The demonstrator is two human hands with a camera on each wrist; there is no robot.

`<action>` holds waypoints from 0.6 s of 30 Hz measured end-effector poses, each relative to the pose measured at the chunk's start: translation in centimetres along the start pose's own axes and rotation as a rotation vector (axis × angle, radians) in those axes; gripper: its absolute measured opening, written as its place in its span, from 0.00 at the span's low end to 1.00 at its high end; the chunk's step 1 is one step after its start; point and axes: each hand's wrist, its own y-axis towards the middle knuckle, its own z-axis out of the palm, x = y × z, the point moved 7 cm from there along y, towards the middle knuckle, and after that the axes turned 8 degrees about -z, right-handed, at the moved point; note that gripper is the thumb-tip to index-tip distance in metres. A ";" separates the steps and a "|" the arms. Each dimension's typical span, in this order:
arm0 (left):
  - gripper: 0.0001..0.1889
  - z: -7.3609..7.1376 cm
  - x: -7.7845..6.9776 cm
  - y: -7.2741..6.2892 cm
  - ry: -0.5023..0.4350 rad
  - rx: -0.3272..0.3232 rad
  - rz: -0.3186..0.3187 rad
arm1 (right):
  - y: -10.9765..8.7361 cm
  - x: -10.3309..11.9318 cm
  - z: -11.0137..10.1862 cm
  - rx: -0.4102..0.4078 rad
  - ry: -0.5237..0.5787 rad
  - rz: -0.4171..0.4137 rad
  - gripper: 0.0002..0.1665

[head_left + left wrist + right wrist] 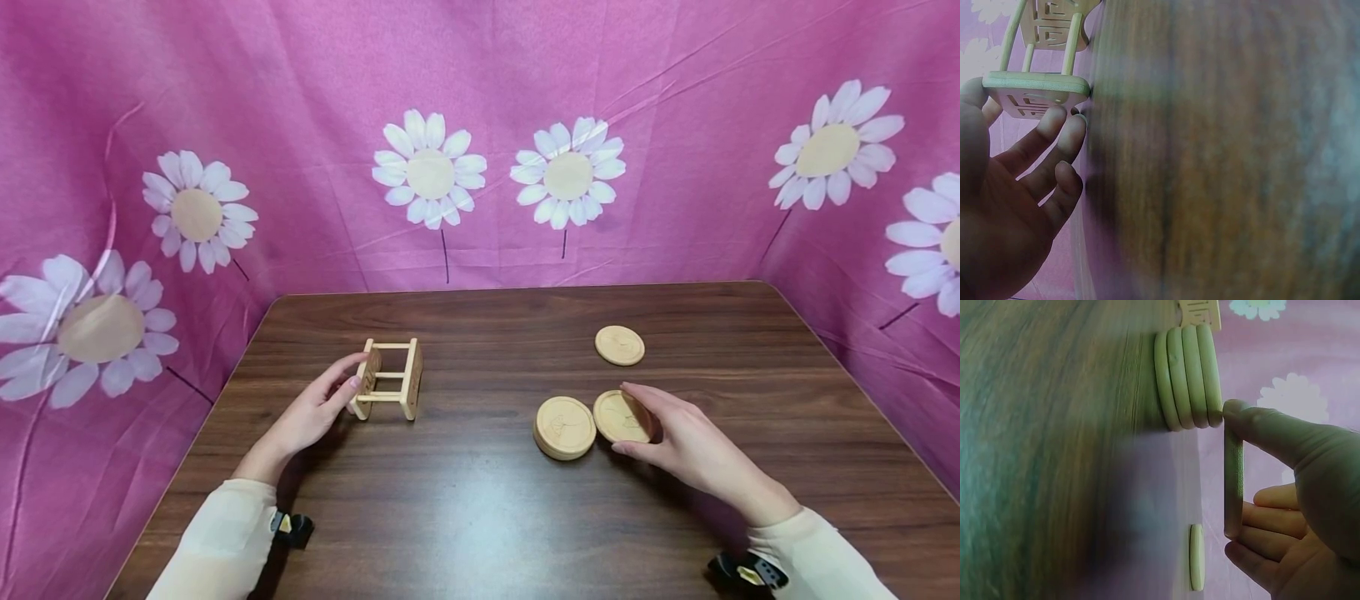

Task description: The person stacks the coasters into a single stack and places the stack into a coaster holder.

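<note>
My left hand [315,410] grips the near-left side panel of a small wooden coaster holder [411,379], an open frame of two carved panels joined by round rods. In the left wrist view the fingertips [1054,119] lie against the panel's outer face. On the right, my right hand [693,437] holds a round wooden coaster [621,417] by its edge, thumb at the near side and fingers at the far side. The right wrist view shows this coaster [1234,481] raised above the table, close beside the top of a stack of several coasters [565,427].
One more coaster [620,345] lies flat on the dark wood table [480,517], behind the held one. A pink cloth [495,67] printed with white daisies hangs around the table's back and sides.
</note>
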 end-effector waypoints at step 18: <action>0.24 -0.1 0.2 0.0 0.001 0.004 -0.019 | 1.3 2.0 0.8 0.029 0.055 -0.049 0.46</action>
